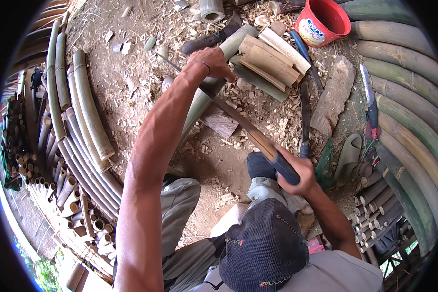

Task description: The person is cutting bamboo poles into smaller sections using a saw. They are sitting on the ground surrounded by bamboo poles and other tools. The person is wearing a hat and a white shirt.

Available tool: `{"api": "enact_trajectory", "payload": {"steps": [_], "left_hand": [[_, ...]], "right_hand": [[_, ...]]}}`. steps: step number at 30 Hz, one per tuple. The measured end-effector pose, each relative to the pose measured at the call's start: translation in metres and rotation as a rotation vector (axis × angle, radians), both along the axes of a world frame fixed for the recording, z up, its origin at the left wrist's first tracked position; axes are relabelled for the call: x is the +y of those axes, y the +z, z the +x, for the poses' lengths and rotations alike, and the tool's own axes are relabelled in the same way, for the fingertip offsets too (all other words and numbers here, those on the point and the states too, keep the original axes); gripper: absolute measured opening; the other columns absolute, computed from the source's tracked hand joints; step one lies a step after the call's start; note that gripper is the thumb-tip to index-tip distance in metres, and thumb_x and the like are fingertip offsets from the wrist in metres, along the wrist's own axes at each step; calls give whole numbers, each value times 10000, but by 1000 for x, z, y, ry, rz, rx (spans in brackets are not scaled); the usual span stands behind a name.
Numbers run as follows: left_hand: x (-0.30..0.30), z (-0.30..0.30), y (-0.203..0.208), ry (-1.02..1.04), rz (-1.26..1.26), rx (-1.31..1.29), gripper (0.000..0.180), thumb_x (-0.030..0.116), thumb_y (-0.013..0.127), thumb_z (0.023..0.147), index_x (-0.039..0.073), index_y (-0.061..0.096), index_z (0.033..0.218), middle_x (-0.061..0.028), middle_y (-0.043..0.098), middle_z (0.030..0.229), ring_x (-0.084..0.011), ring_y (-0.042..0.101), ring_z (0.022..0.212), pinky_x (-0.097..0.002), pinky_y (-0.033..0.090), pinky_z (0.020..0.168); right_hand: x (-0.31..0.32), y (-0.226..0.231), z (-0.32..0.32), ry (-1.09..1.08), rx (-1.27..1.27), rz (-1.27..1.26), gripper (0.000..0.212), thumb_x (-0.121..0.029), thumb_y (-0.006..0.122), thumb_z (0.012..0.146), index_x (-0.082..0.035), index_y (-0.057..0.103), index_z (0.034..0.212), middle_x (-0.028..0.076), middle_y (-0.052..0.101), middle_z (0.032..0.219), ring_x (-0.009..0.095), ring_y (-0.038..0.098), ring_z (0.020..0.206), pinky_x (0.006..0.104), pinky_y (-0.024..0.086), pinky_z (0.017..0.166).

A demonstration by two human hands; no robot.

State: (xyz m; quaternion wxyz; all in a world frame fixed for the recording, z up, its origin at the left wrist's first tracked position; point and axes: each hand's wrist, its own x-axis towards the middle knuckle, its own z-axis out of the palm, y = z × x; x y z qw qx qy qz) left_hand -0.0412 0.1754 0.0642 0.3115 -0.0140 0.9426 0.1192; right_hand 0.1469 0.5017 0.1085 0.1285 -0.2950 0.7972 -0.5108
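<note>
A green bamboo pole (196,108) slants from the upper middle down toward my knees. My left hand (210,63) is closed over its upper part, wearing a thin dark band at the wrist. In my right hand (299,168) is the black handle of a long, tapering handsaw (238,118); its teeth cannot be made out. The blade crosses the pole just below my left hand, and its tip sticks out on the far left side. How deep it sits in the bamboo is hidden. Split bamboo pieces (270,61) lie beside the pole.
A red bucket (333,22) stands at the far right. Near it lie a machete (304,117), a flat wood slab (333,95) and a red-handled blade (368,87). Bamboo poles line the left (90,107) and right (399,56). Chips litter the dirt floor (102,63).
</note>
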Motion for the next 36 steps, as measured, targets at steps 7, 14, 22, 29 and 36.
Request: {"api": "enact_trajectory", "payload": {"steps": [7, 14, 22, 29, 36], "left_hand": [[2, 3, -3, -36, -11, -24, 551, 535, 798, 585, 5, 740, 721, -133, 713, 753, -264, 674, 679, -399, 532, 632], [-21, -10, -11, 5, -43, 61, 518, 536, 789, 616, 25, 716, 660, -110, 677, 676, -208, 627, 610, -390, 499, 567], [-34, -22, -17, 5, 139, -153, 865, 647, 817, 599, -39, 714, 1115, -196, 691, 1132, -302, 646, 1099, -383, 493, 979], [-48, -9, -28, 491, 717, -392, 828, 578, 820, 694, 5, 653, 1269, -147, 685, 1177, -263, 656, 1068, -365, 513, 962], [-58, -30, -31, 432, 882, -478, 669, 536, 792, 752, 26, 656, 1163, -103, 698, 1000, -197, 691, 874, -332, 593, 781]], "right_hand": [[78, 42, 25, 53, 15, 166, 667, 0, 651, 644, 127, 582, 1295, 241, 726, 926, 311, 752, 760, 351, 598, 707], [-12, -37, -23, -15, -60, 37, 694, -37, 678, 707, 25, 554, 1387, 194, 720, 870, 292, 715, 664, 349, 576, 625], [-3, 4, -24, 47, -86, 87, 735, -67, 677, 688, -15, 554, 1410, 172, 686, 756, 292, 696, 627, 368, 562, 597], [3, -1, -33, 40, -42, 55, 743, -47, 677, 680, 9, 545, 1409, 179, 697, 781, 284, 705, 624, 370, 565, 582], [-45, -26, -48, 35, -24, -48, 699, -34, 678, 707, 12, 550, 1393, 211, 740, 926, 289, 750, 715, 360, 617, 615]]}}
